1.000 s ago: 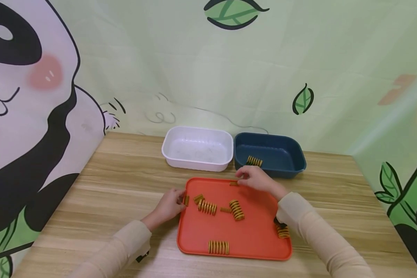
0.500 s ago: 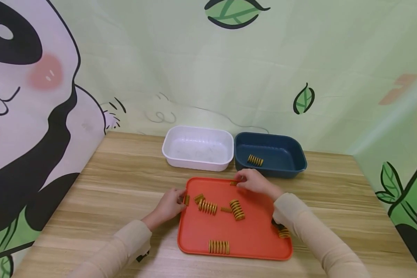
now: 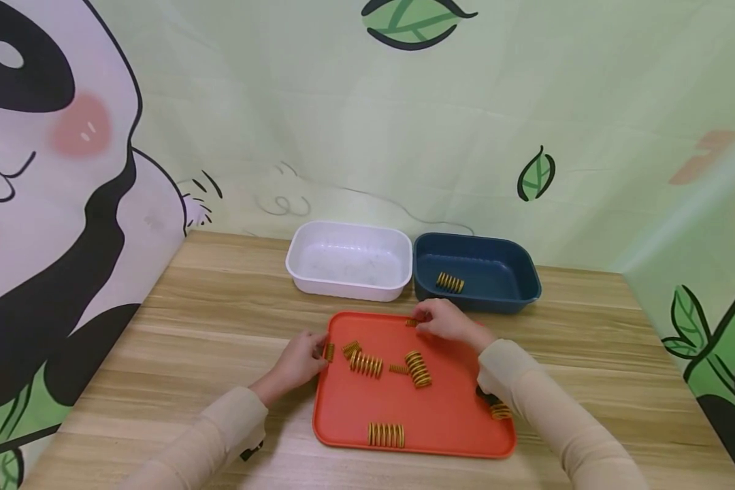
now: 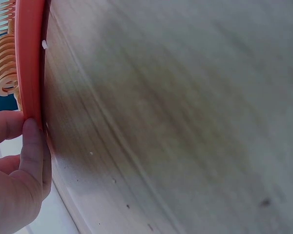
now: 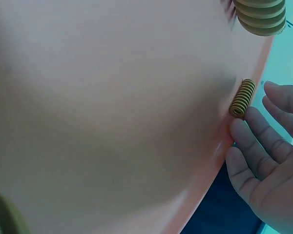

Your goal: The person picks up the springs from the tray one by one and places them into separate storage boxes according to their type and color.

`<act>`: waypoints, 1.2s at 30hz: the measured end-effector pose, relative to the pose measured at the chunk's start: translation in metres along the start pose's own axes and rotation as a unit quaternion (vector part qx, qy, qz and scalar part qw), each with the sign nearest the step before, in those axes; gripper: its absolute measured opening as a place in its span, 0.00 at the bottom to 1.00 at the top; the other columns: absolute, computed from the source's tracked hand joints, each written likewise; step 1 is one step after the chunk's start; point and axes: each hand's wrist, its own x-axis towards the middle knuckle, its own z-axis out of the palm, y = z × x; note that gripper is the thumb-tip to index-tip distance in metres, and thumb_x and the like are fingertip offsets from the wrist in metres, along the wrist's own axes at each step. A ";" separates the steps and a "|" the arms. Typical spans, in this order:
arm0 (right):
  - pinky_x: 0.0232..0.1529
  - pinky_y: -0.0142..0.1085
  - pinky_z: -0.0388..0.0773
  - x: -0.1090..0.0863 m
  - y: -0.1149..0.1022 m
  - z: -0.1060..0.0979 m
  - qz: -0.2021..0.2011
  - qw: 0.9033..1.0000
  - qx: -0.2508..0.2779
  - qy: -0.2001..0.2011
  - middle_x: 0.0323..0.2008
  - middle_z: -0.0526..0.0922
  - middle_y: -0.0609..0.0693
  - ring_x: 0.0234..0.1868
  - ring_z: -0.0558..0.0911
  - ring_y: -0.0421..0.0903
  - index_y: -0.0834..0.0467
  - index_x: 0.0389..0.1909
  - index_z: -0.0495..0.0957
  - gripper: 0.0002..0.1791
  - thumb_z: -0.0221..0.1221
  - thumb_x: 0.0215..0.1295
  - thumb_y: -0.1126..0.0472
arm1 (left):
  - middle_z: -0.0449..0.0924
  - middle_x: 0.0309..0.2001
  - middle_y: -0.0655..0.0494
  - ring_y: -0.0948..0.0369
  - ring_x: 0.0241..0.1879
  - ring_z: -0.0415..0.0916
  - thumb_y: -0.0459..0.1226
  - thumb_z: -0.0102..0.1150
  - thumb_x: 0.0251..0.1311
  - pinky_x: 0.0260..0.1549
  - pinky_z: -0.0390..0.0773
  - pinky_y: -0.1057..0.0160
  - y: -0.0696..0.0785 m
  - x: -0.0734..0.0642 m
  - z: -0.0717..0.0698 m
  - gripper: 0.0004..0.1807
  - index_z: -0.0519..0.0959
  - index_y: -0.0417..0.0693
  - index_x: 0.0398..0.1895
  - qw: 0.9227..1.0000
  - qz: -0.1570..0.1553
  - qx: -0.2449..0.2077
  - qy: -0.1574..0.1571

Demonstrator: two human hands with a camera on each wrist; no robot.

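Head view: the left hand (image 3: 299, 357) pinches the tray (image 3: 453, 415) at its left rim; the right hand (image 3: 446, 319), fingers loosely apart, is just beside a small spring (image 3: 411, 323) inside the far rim.

Left hand (image 4: 17, 187) on red tray (image 4: 29, 63) — near spring (image 4: 6, 61)

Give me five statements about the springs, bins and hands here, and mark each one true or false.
1. The left hand touches the rim of the red tray. True.
2. A small spring lies beside the right hand. True.
3. The white bin stands left of the blue bin. True.
4. Three springs lie in the blue bin. False: only one spring shows there.
5. All springs on the tray are equally big. False: large springs and smaller ones lie there.
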 end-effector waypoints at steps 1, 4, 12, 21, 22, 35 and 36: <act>0.36 0.35 0.74 0.000 0.000 0.000 -0.001 1.000 -0.005 0.000 0.32 0.80 0.53 0.30 0.74 0.44 0.62 0.36 0.79 0.10 0.60 0.50 0.66 | 0.70 0.38 0.42 0.58 0.30 0.73 0.22 0.58 0.42 0.27 0.76 0.66 0.000 0.000 0.000 0.28 0.69 0.31 0.53 1.000 0.000 0.000 0.000; 0.38 0.36 0.75 0.001 -0.001 0.001 -0.003 1.000 -0.020 -0.003 0.33 0.80 0.53 0.32 0.74 0.44 0.62 0.36 0.79 0.10 0.60 0.51 0.66 | 0.70 0.38 0.42 0.58 0.31 0.74 0.22 0.58 0.42 0.27 0.76 0.66 0.000 0.000 0.000 0.28 0.69 0.31 0.53 1.000 0.000 -0.001 0.000; 0.42 0.39 0.75 0.002 -0.003 0.008 0.011 0.998 -0.059 -0.011 0.35 0.80 0.50 0.35 0.75 0.44 0.59 0.38 0.79 0.11 0.60 0.51 0.66 | 0.70 0.39 0.41 0.58 0.30 0.74 0.22 0.58 0.42 0.27 0.76 0.66 0.000 0.000 0.000 0.28 0.69 0.30 0.53 1.000 0.004 0.000 0.003; 0.35 0.35 0.73 0.003 -0.004 0.013 -0.014 0.996 -0.084 0.013 0.27 0.77 0.49 0.29 0.72 0.43 0.60 0.35 0.79 0.09 0.59 0.50 0.68 | 0.70 0.40 0.40 0.58 0.30 0.74 0.22 0.58 0.42 0.27 0.76 0.66 0.000 0.000 0.001 0.28 0.69 0.31 0.53 1.000 0.003 -0.002 0.002; 0.35 0.35 0.73 0.003 -0.004 0.013 -0.016 0.996 -0.087 0.015 0.27 0.77 0.49 0.29 0.72 0.43 0.60 0.35 0.79 0.09 0.59 0.50 0.68 | 0.70 0.40 0.40 0.58 0.30 0.74 0.22 0.58 0.42 0.27 0.76 0.66 0.000 0.000 0.001 0.28 0.69 0.31 0.53 1.000 0.004 -0.001 0.002; 0.34 0.37 0.74 0.001 -0.006 0.015 0.001 0.991 -0.129 0.024 0.27 0.77 0.48 0.28 0.72 0.43 0.57 0.33 0.79 0.07 0.59 0.50 0.66 | 0.70 0.40 0.40 0.59 0.29 0.73 0.22 0.58 0.41 0.26 0.76 0.67 0.000 -0.001 0.000 0.28 0.70 0.30 0.52 1.000 0.008 0.002 0.007; 0.34 0.37 0.74 0.001 -0.006 0.015 -0.002 0.991 -0.129 0.025 0.27 0.77 0.48 0.28 0.72 0.43 0.58 0.32 0.79 0.07 0.59 0.50 0.66 | 0.70 0.40 0.40 0.59 0.29 0.73 0.22 0.58 0.41 0.26 0.76 0.67 0.000 -0.001 0.000 0.28 0.70 0.30 0.52 1.000 0.009 0.002 0.007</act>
